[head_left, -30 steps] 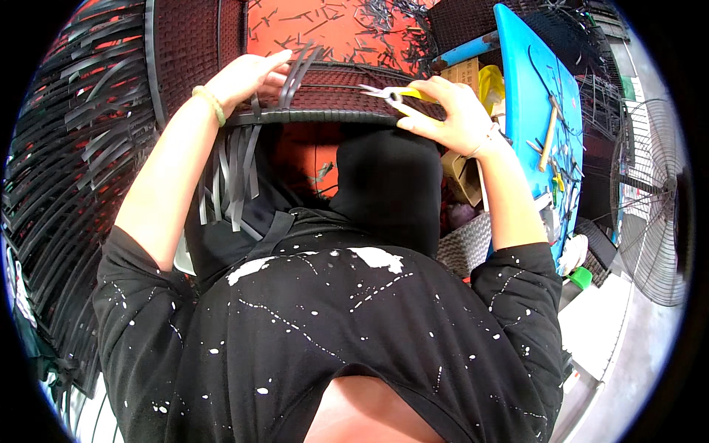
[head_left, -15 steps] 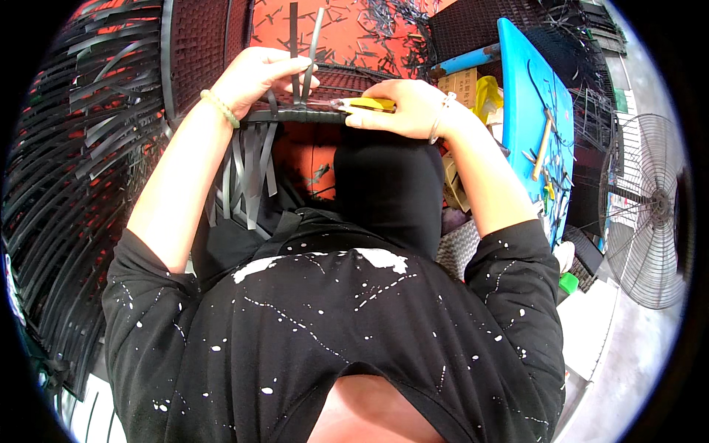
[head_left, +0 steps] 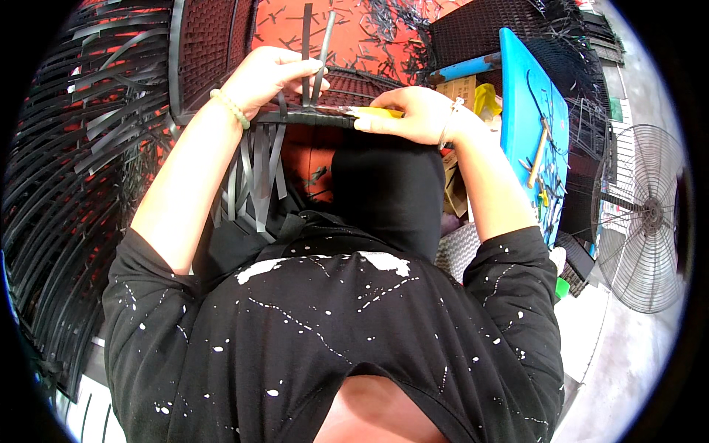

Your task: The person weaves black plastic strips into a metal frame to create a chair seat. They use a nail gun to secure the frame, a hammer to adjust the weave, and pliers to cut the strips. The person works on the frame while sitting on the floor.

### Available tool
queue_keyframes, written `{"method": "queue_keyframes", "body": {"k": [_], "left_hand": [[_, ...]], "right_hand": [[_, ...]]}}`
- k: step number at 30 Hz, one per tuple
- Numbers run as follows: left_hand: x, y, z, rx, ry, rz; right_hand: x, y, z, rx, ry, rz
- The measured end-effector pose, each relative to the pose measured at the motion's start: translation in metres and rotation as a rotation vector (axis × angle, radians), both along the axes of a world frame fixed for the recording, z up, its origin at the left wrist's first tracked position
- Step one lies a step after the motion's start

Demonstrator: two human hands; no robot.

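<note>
A black woven frame edge (head_left: 314,117) crosses in front of me, above my lap. My left hand (head_left: 272,80) pinches an upright flat black strip (head_left: 326,48) between thumb and fingers. Beside it a second black strip (head_left: 306,33) also stands up from the edge. My right hand (head_left: 415,114) is closed round a yellow-handled tool (head_left: 384,112) whose slim tip points left along the edge; its exact kind is hard to make out. Several loose strip ends (head_left: 260,173) hang below the edge, left of my knee.
Many black strips (head_left: 111,111) hang at the left. Strip scraps lie on the red floor (head_left: 288,22). At the right stand a blue board (head_left: 528,96) bearing a hammer (head_left: 539,153), a cardboard box (head_left: 456,92) and a large fan (head_left: 650,214).
Both hands and the woven edge have shifted slightly right and down in the picture, as has the fan slightly left. Both grips look the same.
</note>
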State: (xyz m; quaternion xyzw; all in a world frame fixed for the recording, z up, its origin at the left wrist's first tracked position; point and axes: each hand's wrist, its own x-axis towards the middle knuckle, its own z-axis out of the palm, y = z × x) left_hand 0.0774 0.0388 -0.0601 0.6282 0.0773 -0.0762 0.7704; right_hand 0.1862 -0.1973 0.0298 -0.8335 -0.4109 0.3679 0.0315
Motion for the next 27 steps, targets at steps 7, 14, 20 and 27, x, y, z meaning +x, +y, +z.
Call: {"method": "queue_keyframes", "body": {"k": [7, 14, 20, 27], "left_hand": [[-0.001, -0.002, 0.005, -0.014, 0.037, 0.017], [0.000, -0.002, 0.001, -0.018, 0.044, 0.024], [0.000, -0.002, 0.002, -0.024, 0.064, 0.028], [0.004, -0.001, -0.002, -0.016, 0.064, 0.027]], "right_hand": [[-0.007, 0.004, 0.006, -0.052, -0.068, 0.024], [-0.006, 0.011, -0.012, -0.016, -0.047, 0.049], [-0.008, 0.020, -0.006, 0.009, -0.228, 0.206], [-0.010, 0.006, -0.019, 0.196, -0.394, 0.241]]}}
